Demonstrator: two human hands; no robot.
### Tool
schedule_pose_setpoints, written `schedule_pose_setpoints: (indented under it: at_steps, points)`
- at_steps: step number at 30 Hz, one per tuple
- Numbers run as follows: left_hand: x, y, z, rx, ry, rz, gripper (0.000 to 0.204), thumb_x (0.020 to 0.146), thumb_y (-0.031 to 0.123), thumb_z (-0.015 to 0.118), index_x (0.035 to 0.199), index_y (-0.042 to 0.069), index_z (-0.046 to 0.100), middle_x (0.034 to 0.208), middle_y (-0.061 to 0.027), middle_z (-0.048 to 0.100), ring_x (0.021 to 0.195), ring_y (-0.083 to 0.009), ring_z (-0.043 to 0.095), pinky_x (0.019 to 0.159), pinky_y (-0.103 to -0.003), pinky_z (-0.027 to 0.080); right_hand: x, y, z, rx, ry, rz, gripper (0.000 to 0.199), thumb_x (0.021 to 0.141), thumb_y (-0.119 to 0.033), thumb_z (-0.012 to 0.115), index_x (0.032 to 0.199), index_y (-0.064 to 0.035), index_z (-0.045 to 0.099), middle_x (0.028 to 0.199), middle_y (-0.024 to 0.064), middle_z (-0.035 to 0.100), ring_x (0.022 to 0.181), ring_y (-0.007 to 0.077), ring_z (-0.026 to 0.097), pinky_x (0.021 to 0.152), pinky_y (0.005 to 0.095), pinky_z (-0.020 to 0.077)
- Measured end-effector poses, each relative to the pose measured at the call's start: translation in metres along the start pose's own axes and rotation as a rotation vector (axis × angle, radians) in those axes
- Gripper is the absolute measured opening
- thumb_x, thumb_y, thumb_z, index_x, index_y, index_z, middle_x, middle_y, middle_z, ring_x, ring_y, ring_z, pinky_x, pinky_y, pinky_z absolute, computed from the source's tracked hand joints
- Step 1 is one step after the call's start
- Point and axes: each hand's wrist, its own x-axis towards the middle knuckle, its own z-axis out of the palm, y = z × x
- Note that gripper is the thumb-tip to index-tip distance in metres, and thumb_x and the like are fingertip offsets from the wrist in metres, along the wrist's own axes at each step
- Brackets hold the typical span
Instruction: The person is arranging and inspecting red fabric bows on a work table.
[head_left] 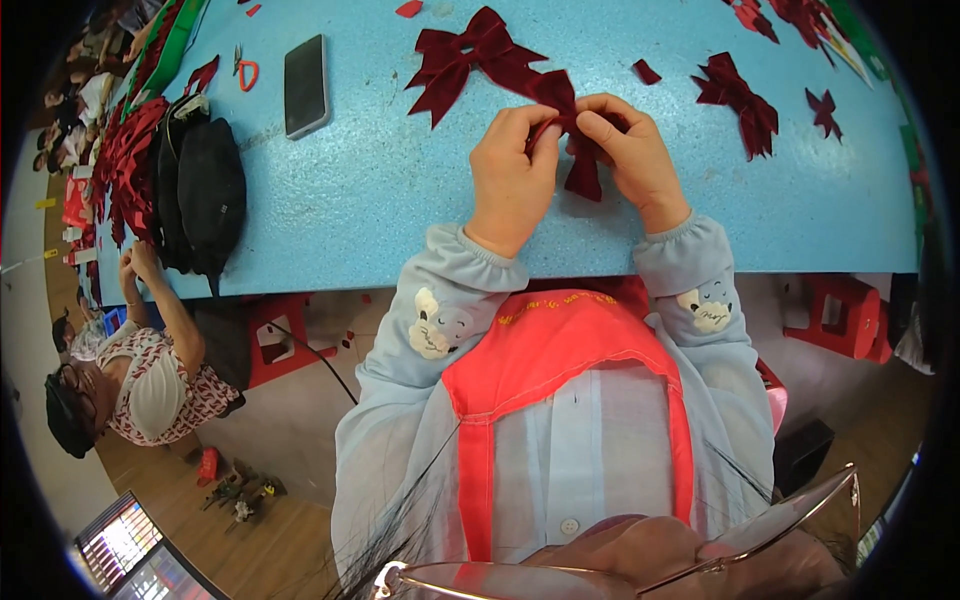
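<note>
Between both hands, close to the front edge of the blue table, is a dark red velvet bow (553, 92). My left hand (515, 175) pinches its left side with thumb and index finger. From the right, my right hand (635, 155) grips the same bow, its thumb on top and the other fingers curled behind. One velvet tail (583, 178) hangs down between the hands. Just beyond lies another velvet bow (478, 48), its edge meeting or overlapping the held one; I cannot tell which. To the right rest a larger bow (740, 103) and a small one (824, 112).
On the blue table (390, 210) lie a dark phone (306, 86), red-handled snips (246, 74), a black pouch (208, 190) and a heap of velvet pieces (130, 165). A green crate (165, 60) stands far left. A co-worker (150, 385) sits left; red stools (838, 318) stand below.
</note>
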Motion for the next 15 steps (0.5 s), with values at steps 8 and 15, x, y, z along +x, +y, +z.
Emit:
schedule_pose_setpoints:
  at_steps: [8, 15]
  points:
    - [0.003, -0.011, 0.0, 0.105, -0.031, 0.124, 0.01, 0.079, 0.005, 0.062, 0.088, 0.002, 0.061, 0.076, -0.0096, 0.057, 0.064, -0.0219, 0.056, 0.056, -0.03, 0.045, 0.0, -0.001, -0.004, 0.086, -0.118, -0.004, 0.031, 0.081, -0.008, 0.064, 0.11, -0.0003, 0.057, 0.1, 0.0056, 0.061, 0.088, 0.0122, 0.059, 0.077, 0.0234, 0.0483]
    - [0.003, -0.01, 0.0, 0.092, -0.068, 0.092, 0.008, 0.078, 0.007, 0.063, 0.084, 0.002, 0.061, 0.073, -0.0106, 0.055, 0.062, -0.0254, 0.056, 0.055, -0.033, 0.045, 0.008, 0.015, -0.013, -0.086, -0.067, -0.13, 0.03, 0.08, -0.003, 0.063, 0.11, 0.0004, 0.059, 0.099, 0.0054, 0.061, 0.09, 0.0122, 0.057, 0.079, 0.0232, 0.0471]
